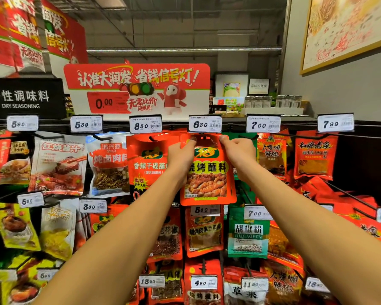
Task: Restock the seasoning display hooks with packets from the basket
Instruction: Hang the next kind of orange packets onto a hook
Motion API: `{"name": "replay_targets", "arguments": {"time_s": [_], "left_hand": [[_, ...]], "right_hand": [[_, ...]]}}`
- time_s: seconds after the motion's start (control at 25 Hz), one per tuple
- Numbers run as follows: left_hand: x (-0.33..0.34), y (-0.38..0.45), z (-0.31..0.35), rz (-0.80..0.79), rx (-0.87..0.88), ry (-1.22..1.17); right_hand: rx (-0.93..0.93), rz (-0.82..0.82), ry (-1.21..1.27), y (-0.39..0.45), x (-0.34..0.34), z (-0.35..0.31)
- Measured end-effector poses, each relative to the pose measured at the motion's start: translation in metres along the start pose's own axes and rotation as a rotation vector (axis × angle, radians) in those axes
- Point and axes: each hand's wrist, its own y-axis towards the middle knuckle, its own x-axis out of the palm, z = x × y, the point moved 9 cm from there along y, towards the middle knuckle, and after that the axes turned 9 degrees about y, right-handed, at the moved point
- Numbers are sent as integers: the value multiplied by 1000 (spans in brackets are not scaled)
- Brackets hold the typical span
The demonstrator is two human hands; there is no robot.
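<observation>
While both arms are reaching up to the top row, the left hand (180, 155) and the right hand (240, 150) are each pinching an upper corner of the red barbecue packet (207, 172), seemingly keeping its punched hole level with the hook (204, 135) under the 6.80 price tag (205, 124). Neighbouring packets are crowding both edges, touching or overlapping, so room for sliding is lying mostly straight back along the hook. No basket is showing from here.

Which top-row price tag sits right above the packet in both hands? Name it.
The 6.80 tag. It hangs directly over the orange barbecue packet pinched by the left hand and right hand; the 8.50 tag and 7.00 tag flank it.
</observation>
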Motion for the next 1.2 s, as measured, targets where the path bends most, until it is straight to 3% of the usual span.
{"name": "replay_targets", "arguments": {"time_s": [0.2, 0.4, 0.52, 0.84, 0.96, 1.2], "left_hand": [[-6, -6, -2, 16, 8, 81], [-27, -40, -4, 127, 301, 590], [-15, -50, -13, 114, 351, 692], [-3, -30, -8, 179, 295, 839], [14, -34, -12, 120, 349, 928], [32, -8, -32, -96, 162, 923]], "right_hand": [[-1, -23, -16, -3, 2, 2], [-17, -177, 15, -24, 6, 32], [-101, -146, -45, -32, 10, 42], [76, -59, 16, -4, 29, 58], [160, -54, 16, 6, 36, 64], [269, -147, -27, 26, 50, 77]]}}
